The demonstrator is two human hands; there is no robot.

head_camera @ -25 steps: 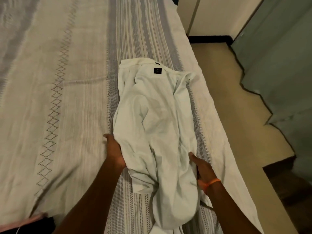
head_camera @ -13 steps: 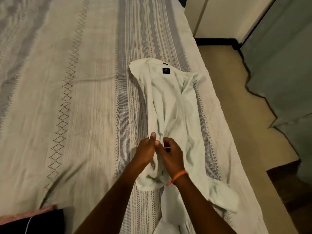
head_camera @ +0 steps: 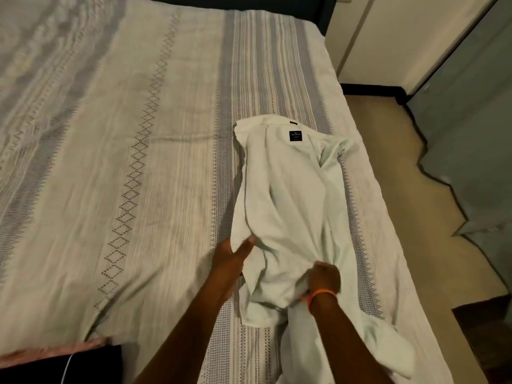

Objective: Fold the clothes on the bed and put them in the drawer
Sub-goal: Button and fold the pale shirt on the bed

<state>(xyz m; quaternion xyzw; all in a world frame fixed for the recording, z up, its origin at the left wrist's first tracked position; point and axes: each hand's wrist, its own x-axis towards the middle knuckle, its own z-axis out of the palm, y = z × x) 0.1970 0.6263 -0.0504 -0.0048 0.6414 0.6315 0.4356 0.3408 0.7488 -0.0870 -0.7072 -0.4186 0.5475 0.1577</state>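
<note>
A white shirt [head_camera: 291,200] lies lengthwise on the right part of the bed [head_camera: 124,162], collar and a black label at the far end. It is rumpled, with one sleeve trailing toward the bed's near right corner. My left hand [head_camera: 232,254] grips the shirt's left edge, thumb on top of the cloth. My right hand [head_camera: 324,278], with an orange band at the wrist, is curled around a bunch of the fabric near the shirt's lower middle. No drawer is in view.
The bedspread is cream with grey stripes and a diamond pattern. The bed's right edge runs beside a tan floor [head_camera: 401,167]. A pale wardrobe [head_camera: 388,37] stands at the far right. A dark object with a white cable [head_camera: 66,367] sits at the bottom left.
My hands were together at the shirt's middle; they have moved apart, the left to the shirt's left edge, the right lower and rightward. The shirt body has spread wider again.
</note>
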